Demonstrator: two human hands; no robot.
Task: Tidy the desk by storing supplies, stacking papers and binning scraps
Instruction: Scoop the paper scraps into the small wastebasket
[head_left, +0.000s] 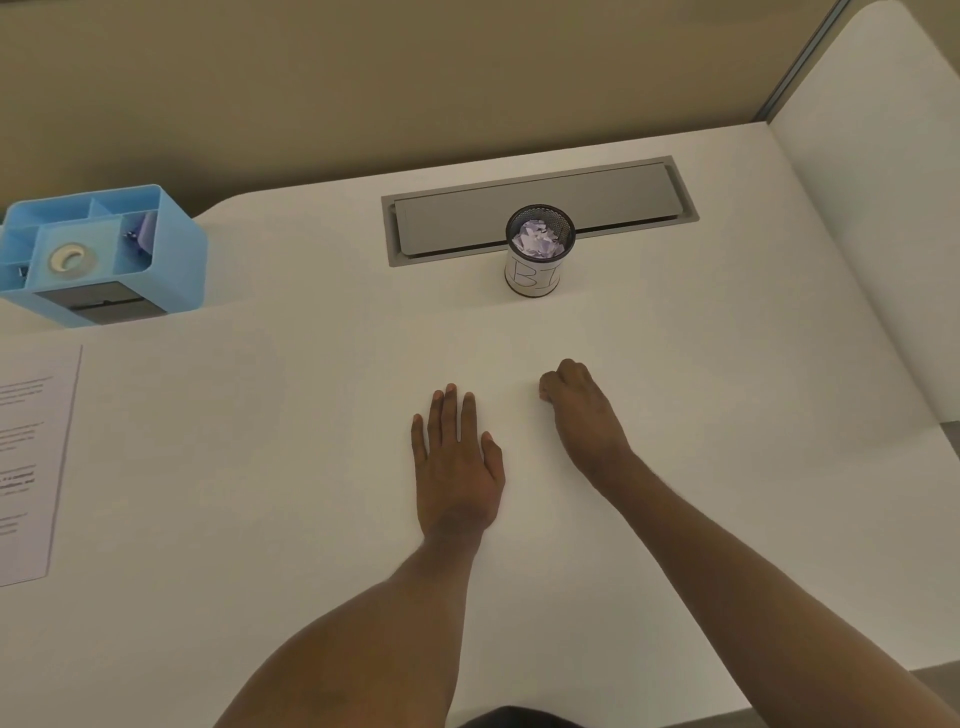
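**A:** How do the hands lie?

**B:** The left hand (457, 462) is flat on the desk (260, 441), with the fingers straight and close together, and it holds nothing. The right hand (582, 415) rests near it with the fingers curled under in a loose fist. Nothing shows inside it, but the palm is hidden from me.

**A:** And the things of the task?

**B:** Beyond the hands stands the mesh bin (534, 280), upright, just in front of the grey cable hatch (613, 200). Crumpled paper (537, 243) fills it nearly to the rim. Far to the left lie the papers (31, 457), partly cut off by the frame. Behind them is the blue organizer (176, 249), with a tape roll (70, 259) in its middle compartment.

**A:** So the work looks almost done. What could go wrong now?

**B:** I think the bin is the weak point. It is narrow, tall and full, so an arm reaching past it could knock it over and the scraps would spill back onto the desk. Also, a forearm sweeping to the left could push the top sheet crooked. Whether that stack is even, I cannot tell.
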